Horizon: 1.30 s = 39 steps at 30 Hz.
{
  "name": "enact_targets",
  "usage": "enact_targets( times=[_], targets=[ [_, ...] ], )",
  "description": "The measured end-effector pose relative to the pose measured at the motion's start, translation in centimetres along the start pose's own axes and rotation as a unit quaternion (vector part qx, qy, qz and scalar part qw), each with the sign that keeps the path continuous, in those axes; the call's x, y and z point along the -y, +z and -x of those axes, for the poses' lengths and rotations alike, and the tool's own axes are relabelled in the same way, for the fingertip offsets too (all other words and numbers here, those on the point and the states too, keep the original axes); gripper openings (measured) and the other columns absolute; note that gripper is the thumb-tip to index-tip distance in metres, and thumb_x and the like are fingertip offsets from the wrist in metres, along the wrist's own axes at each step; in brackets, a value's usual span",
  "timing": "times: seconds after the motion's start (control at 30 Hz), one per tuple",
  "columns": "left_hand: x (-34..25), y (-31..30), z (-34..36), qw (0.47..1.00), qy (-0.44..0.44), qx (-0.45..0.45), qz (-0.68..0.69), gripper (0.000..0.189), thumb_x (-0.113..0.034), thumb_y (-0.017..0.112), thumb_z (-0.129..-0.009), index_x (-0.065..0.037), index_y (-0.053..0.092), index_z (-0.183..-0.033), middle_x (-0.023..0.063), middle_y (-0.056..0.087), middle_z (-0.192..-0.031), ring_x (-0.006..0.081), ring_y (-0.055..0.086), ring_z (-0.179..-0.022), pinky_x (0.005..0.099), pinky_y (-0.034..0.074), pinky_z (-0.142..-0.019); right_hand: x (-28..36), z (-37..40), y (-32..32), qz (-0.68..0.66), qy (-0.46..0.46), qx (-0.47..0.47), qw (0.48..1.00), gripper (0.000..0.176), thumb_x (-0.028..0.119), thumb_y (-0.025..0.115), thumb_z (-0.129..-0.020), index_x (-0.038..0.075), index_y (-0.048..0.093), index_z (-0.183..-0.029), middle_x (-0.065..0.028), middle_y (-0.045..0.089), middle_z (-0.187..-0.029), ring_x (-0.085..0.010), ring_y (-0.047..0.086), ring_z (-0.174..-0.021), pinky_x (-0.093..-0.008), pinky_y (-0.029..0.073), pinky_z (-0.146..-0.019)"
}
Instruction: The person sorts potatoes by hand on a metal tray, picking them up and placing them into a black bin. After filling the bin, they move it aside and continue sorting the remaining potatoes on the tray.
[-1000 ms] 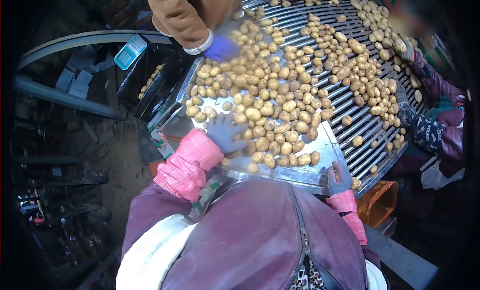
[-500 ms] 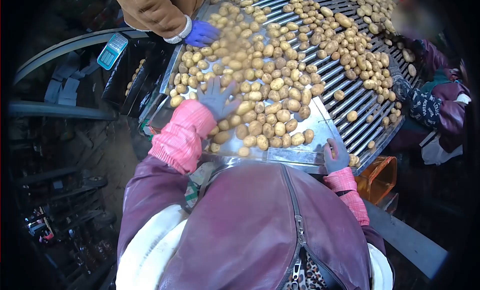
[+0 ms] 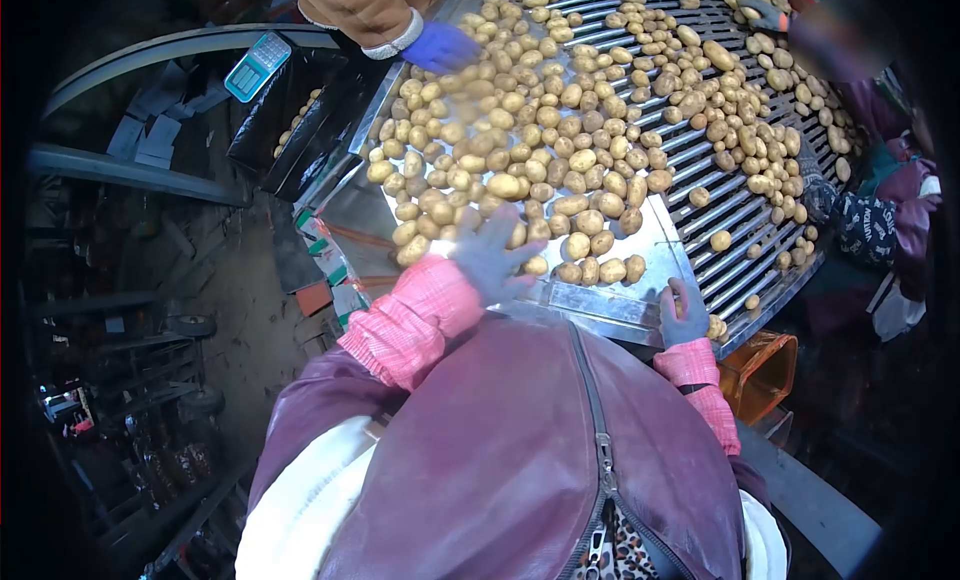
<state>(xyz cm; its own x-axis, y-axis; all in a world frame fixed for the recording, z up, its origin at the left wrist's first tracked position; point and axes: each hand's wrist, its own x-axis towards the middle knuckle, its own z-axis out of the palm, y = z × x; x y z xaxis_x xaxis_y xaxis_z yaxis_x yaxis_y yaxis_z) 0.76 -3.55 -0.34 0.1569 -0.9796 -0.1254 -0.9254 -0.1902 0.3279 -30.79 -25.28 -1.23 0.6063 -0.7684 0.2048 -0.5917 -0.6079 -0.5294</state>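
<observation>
My left hand (image 3: 492, 255), in a grey glove with a pink sleeve, is spread over potatoes at the near left of a metal tray (image 3: 655, 242). Its fingers are apart and hold nothing. Beneath and beyond it lies a thick layer of pale yellow potatoes (image 3: 585, 162). At the tray's near right corner rests my right hand (image 3: 684, 315), also gloved in grey. Its thumb and fingers are apart, touching the metal edge, with a single potato (image 3: 716, 327) beside it.
A roller grate (image 3: 720, 205) carrying more potatoes adjoins the tray on the right. Across from me is a co-worker's purple-gloved hand (image 3: 440, 48); another co-worker's patterned sleeve (image 3: 866, 230) is at right. A teal-framed scale (image 3: 258, 67) and an orange crate (image 3: 760, 375) flank the tray.
My left hand has moved toward me and right, to the tray's near edge. Several potatoes at the near edge are gone from view there. My right hand stays at the corner. The view has shifted slightly.
</observation>
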Motion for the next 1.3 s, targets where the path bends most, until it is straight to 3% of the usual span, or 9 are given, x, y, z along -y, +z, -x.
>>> enact_targets(
  times=[0.27, 0.3, 0.4, 0.5, 0.63, 1.0, 1.1, 1.2, 1.3],
  targets=[
    [3.8, 0.6, 2.8, 0.983, -0.166, -0.045, -0.066, 0.068, -0.061, 0.048, -0.09, -0.031, 0.038, -0.151, 0.0239, 0.025, -0.157, 0.0443, 0.017, -0.147, 0.0717, 0.006, -0.111, 0.3, 0.0, -0.1, 0.01, -0.001, 0.003, 1.0, 0.018, 0.015, 0.066, -0.086, 0.007, 0.067, -0.102, -0.0137, 0.068, -0.094, -0.0328, 0.065, -0.088, -0.04, 0.051, -0.08],
    [3.8, 1.2, 2.6, 0.965, -0.164, -0.122, -0.162, 0.064, -0.057, 0.051, -0.091, -0.026, 0.044, -0.147, 0.0239, 0.04, -0.146, 0.0455, 0.035, -0.135, 0.0688, 0.022, -0.105, 0.4, -0.1, -0.2, 0.019, -0.005, 0.007, 1.0, 0.018, 0.013, 0.066, -0.087, 0.005, 0.067, -0.103, -0.0137, 0.067, -0.095, -0.0312, 0.065, -0.089, -0.0377, 0.051, -0.08],
    [-0.6, -2.9, -1.2, 0.977, -0.089, -0.061, 0.185, 0.057, -0.048, 0.056, -0.089, -0.018, 0.052, -0.137, 0.0215, 0.041, -0.143, 0.0446, 0.033, -0.138, 0.0683, 0.019, -0.107, 0.5, -0.2, -0.3, 0.026, 0.008, 0.016, 0.999, 0.018, 0.015, 0.066, -0.086, 0.006, 0.067, -0.102, -0.0134, 0.067, -0.095, -0.0322, 0.065, -0.09, -0.0388, 0.051, -0.08],
    [-4.2, -0.3, -6.7, 0.954, 0.251, -0.159, 0.039, 0.052, -0.045, 0.056, -0.089, -0.016, 0.055, -0.133, 0.017, 0.057, -0.115, 0.0396, 0.051, -0.111, 0.0568, 0.039, -0.086, 0.4, -0.3, -0.1, 0.022, 0.017, 0.019, 0.999, 0.018, 0.019, 0.066, -0.086, 0.009, 0.067, -0.101, -0.0133, 0.068, -0.094, -0.0348, 0.064, -0.089, -0.0422, 0.051, -0.08],
    [-7.2, 3.0, -9.2, 0.921, 0.35, -0.166, -0.036, 0.053, -0.046, 0.058, -0.086, -0.018, 0.056, -0.131, 0.0155, 0.056, -0.125, 0.0366, 0.046, -0.126, 0.0616, 0.036, -0.09, 0.2, 0.1, -0.1, 0.014, 0.009, 0.003, 1.0, 0.018, 0.018, 0.066, -0.086, 0.008, 0.067, -0.101, -0.0145, 0.067, -0.092, -0.0353, 0.064, -0.087, -0.0427, 0.05, -0.079],
    [-0.9, -1.1, -3.3, 0.997, 0.046, 0.007, -0.063, 0.061, -0.054, 0.044, -0.095, -0.021, 0.045, -0.146, 0.0105, 0.034, -0.156, 0.0362, 0.021, -0.147, 0.0675, 0.007, -0.112, 0.6, -0.3, -0.4, 0.016, -0.001, 0.003, 1.0, 0.015, 0.015, 0.066, -0.086, 0.008, 0.067, -0.099, -0.0152, 0.067, -0.091, -0.0359, 0.064, -0.087, -0.0433, 0.05, -0.078],
    [0.6, -4.3, -4.4, 1.0, -0.014, 0.003, 0.0, 0.054, -0.044, 0.054, -0.09, -0.017, 0.053, -0.137, 0.017, 0.041, -0.147, 0.0405, 0.038, -0.134, 0.063, 0.026, -0.105, 0.5, -0.4, -0.2, 0.021, -0.002, -0.006, 1.0, 0.015, 0.015, 0.066, -0.086, 0.008, 0.067, -0.099, -0.0141, 0.068, -0.091, -0.0359, 0.064, -0.087, -0.0431, 0.05, -0.079],
    [5.0, -4.4, -7.1, 0.968, -0.046, -0.247, 0.023, 0.052, -0.032, 0.062, -0.083, -0.015, 0.055, -0.131, 0.0196, 0.046, -0.14, 0.041, 0.044, -0.124, 0.057, 0.037, -0.098, 0.6, -0.3, -0.2, 0.03, -0.008, -0.007, 1.0, 0.015, 0.015, 0.066, -0.086, 0.008, 0.067, -0.099, -0.0141, 0.068, -0.091, -0.0356, 0.064, -0.088, -0.0427, 0.05, -0.079],
    [8.0, -2.3, -9.6, 0.959, -0.098, -0.245, -0.103, 0.053, -0.027, 0.064, -0.082, -0.013, 0.055, -0.132, 0.021, 0.043, -0.143, 0.0392, 0.043, -0.127, 0.0561, 0.035, -0.101, 1.0, -0.3, -0.4, 0.026, -0.002, -0.006, 1.0, 0.016, 0.015, 0.066, -0.086, 0.008, 0.067, -0.099, -0.0142, 0.068, -0.094, -0.0349, 0.064, -0.089, -0.042, 0.05, -0.079]
  ],
)
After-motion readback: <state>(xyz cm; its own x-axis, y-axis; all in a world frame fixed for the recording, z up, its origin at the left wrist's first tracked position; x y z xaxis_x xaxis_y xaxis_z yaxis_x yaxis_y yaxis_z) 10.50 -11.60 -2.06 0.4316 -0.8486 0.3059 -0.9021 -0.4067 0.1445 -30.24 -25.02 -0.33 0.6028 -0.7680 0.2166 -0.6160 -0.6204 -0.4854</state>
